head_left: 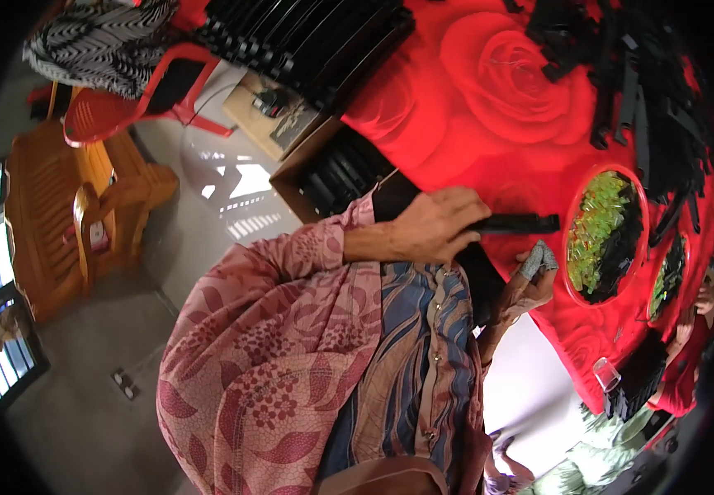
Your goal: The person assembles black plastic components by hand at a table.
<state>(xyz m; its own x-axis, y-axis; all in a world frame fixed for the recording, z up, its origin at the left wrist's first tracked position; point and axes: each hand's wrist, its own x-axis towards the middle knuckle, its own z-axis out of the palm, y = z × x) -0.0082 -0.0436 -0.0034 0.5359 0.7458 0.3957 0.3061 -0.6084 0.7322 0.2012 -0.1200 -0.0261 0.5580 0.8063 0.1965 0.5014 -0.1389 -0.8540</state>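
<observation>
A short, flat black plastic strip (518, 223) lies level over the near edge of the table. My left hand (439, 224) has its fingers closed around the strip's left end. Just below the strip's other end is my right hand (534, 285), with grey wrapping on its fingertips. Its fingers are bent together, and anything between them is too small or hidden to make out. Close to the right hand stands a red-rimmed bowl (573, 280) with small green translucent pieces on one side and small black pieces on the other.
Black strips (299, 49) are stacked at the far left of the red rose-printed tablecloth (505, 74). More black parts (662, 124) lie heaped at right, past a second bowl (654, 309). A clear cup (606, 374) and another person's hand (708, 297) are there too. A cardboard box (291, 194) holds black pieces.
</observation>
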